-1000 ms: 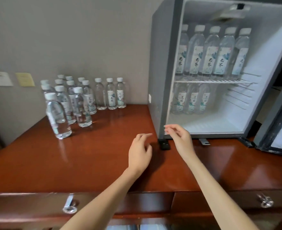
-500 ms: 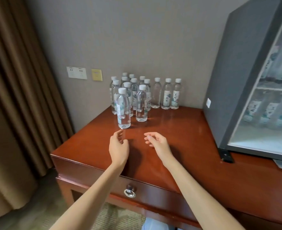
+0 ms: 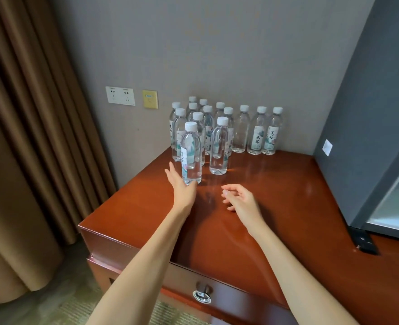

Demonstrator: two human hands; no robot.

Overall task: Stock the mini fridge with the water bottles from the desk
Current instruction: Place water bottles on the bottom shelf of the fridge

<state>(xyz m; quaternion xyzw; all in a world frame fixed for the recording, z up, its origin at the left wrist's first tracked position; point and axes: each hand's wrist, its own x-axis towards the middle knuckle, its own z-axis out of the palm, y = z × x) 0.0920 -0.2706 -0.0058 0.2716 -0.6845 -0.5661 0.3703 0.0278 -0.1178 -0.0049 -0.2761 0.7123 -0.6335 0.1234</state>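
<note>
Head view: left hand [image 3: 182, 187] grip spread wide at front bottle [image 3: 191, 148]; right hand [image 3: 239, 200] loosely curled, empty.

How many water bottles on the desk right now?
14, by caps. Front bottle at the left hand; second bottle right of it; row of three toward the mini fridge; cluster of nine behind, by the wall. The cluster may hide more.

Only print here is on the labels. The rightmost bottle [image 3: 272, 134] has two dark brush-style Chinese characters stacked vertically; top one looks like 美. Its neighbour bottle [image 3: 257, 137] carries a different pair, can't make it out. Fridge sticker [image 3: 327, 147] is too small to read.
</note>
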